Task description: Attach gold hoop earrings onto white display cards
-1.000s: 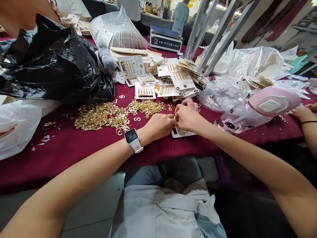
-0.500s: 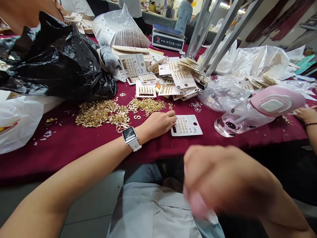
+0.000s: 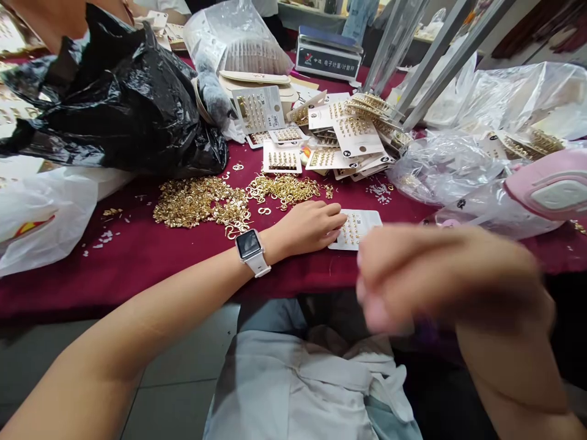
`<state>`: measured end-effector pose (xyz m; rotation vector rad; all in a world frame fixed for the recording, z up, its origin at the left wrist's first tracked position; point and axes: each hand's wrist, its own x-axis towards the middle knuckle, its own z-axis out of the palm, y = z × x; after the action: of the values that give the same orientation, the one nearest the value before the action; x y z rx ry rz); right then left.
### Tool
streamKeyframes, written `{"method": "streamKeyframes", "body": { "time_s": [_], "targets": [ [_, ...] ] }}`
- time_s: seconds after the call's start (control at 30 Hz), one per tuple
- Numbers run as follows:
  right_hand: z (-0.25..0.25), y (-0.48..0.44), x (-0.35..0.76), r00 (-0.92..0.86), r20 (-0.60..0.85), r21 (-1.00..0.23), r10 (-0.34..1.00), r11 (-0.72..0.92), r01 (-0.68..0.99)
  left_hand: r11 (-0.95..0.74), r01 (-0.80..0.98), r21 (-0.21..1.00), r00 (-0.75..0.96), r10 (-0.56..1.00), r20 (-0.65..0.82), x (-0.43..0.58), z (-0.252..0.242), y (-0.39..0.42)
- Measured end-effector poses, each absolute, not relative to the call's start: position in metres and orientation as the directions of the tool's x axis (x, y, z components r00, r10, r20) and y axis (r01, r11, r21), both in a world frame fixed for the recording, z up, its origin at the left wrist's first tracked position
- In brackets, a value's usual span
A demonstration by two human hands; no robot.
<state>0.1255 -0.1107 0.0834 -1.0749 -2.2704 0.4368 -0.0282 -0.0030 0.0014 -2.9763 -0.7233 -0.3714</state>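
My left hand [image 3: 306,227], a white watch on its wrist, rests on the table with bent fingertips at the left edge of a white earring card [image 3: 362,220]. Rows of small gold studs line this card, and the hands cover parts of it. My right hand [image 3: 426,275] is raised close to the camera, smeared by motion, its fingers curled together. Whatever it may hold is hidden. Behind my left hand lie a heap of small gold pieces [image 3: 197,201] and a pile of gold hooks [image 3: 284,189].
Filled earring cards [image 3: 358,137] are stacked at the back. A black plastic bag [image 3: 137,116] bulges at left, with a scale [image 3: 328,58] farther off. At right are clear bags [image 3: 435,165], a pink-lidded bottle [image 3: 550,186] and metal posts [image 3: 435,67].
My right hand has risen from over my lap to in front of the card. My left hand stays by the card, its fingers a little more spread. The view has shifted slightly.
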Motion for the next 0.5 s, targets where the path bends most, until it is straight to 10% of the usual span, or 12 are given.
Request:
{"method": "streamKeyframes", "body": {
  "time_s": [0.1, 0.5],
  "targets": [
    [0.072, -0.034, 0.147, -0.525, 0.28, -0.659, 0.804, 0.559, 0.504, -0.887, 0.462, 0.0, 0.858, 0.447, 0.254, -0.027, 0.0, -0.003],
    [0.001, 0.03, 0.168, -0.485, 0.293, -0.164, 0.824, 0.543, 0.823, -0.882, 0.469, 0.047, 0.85, 0.465, 0.246, -0.029, -0.001, 0.001]
  ]
}}
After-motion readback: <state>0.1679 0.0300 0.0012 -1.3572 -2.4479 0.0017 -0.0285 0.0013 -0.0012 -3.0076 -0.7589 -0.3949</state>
